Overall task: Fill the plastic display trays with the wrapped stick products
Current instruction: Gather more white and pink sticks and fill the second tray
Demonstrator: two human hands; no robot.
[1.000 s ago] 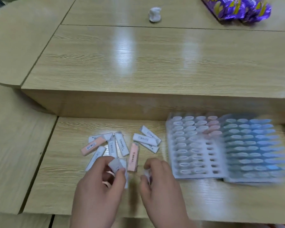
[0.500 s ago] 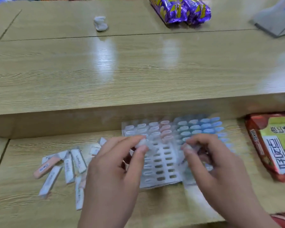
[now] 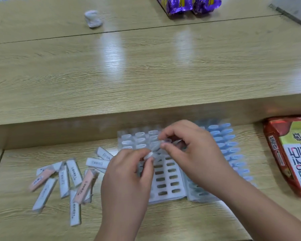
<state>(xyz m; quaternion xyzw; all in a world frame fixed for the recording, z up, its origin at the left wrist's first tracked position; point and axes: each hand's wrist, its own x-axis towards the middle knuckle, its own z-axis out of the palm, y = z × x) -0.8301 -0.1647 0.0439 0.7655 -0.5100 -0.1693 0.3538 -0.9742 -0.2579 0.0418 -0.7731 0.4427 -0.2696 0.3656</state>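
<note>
Though blurred, perhaps barcodes (image 3: 96, 161) on the wrapped sticks (image 3: 73, 172).

A single head-worn camera faces forward and down, close above the left hand (image 3: 127, 180) and right hand (image 3: 195, 153) at lower centre; the raised desk tier (image 3: 146, 66) fills the upper frame, seemingly motion-blurred.

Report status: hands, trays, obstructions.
Left hand pinches a white stick; right hand pinches a second stick, both over the white tray. Its near slots empty. Nothing blocking.
</note>
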